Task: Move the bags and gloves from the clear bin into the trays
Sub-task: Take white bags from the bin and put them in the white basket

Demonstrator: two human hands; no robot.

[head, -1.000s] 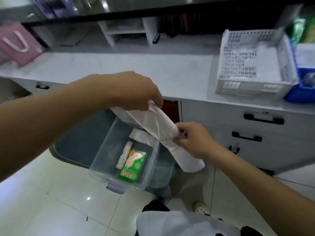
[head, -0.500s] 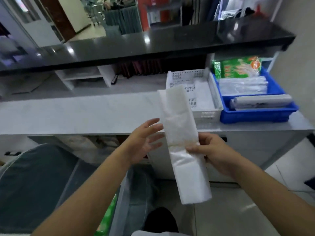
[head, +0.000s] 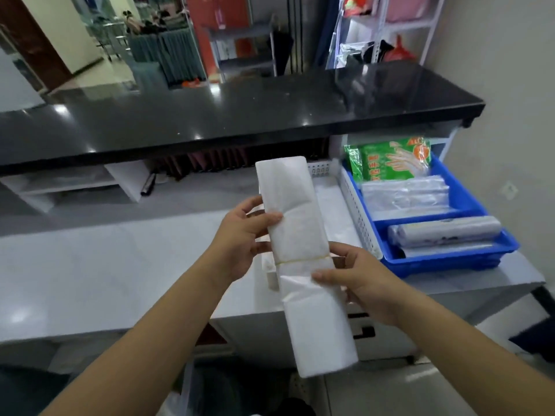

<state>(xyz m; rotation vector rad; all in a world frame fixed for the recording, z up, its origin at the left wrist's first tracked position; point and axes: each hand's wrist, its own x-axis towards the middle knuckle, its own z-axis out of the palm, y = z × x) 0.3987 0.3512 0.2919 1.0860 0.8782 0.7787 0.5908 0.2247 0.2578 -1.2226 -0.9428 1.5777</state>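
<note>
So at this point I had the long white bundle of bags [head: 303, 259] up in both hands, dead centre of the frame, hanging above the front edge of the grey counter [head: 120, 259]. My left hand [head: 240, 238] had its fingers wrapped round the bundle's left edge about halfway up, thumb on the front. My right hand [head: 357, 283] pinched it from the right side just below the thin yellowish rubber band [head: 300, 260] that cinches the stack. So both were closed on it, neither one loose.

Step-wise I'd call this mid-carry: bundle out of the bin, not yet dropped anywhere. The white mesh tray [head: 357, 211] sat right behind it, centre-right, with the blue tray [head: 468, 259] touching it further right. Blue one already held a green glove pack [head: 390, 160] at the back, a clear bag stack [head: 405, 195] in the middle and a grey roll [head: 444, 232] up front. My guess was the white tray was the target, so next I'd need to push forward a bit, lay the bundle flat and let go.

Labels: the green pack had a hand graphic and some red print, too blurry to read. Nothing readable on the bundle.
</note>
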